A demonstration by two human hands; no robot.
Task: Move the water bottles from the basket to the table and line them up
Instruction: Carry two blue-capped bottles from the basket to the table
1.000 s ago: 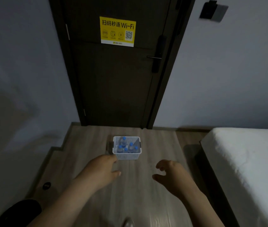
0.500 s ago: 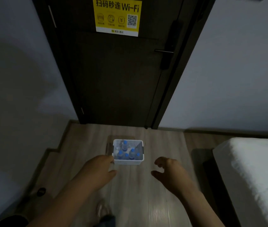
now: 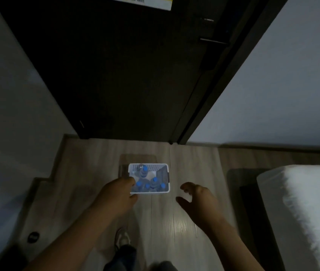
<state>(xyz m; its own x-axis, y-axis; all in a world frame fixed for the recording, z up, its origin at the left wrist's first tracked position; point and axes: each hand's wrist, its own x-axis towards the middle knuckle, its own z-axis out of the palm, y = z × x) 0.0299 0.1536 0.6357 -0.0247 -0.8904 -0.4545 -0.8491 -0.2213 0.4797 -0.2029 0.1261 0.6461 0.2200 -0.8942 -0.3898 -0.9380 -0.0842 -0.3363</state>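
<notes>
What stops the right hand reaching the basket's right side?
Likely nothing, so yes. The right hand hovers open beside the basket, only bare floor between them; the left hand overlaps the opposite edge.

Light: dim and soft; I saw mostly murk.
Glare: a pale sheen lay on the floor.
Brightest: the bed and basket glowed washed-out.
Edges: the door leaned, lens-bent.
</notes>
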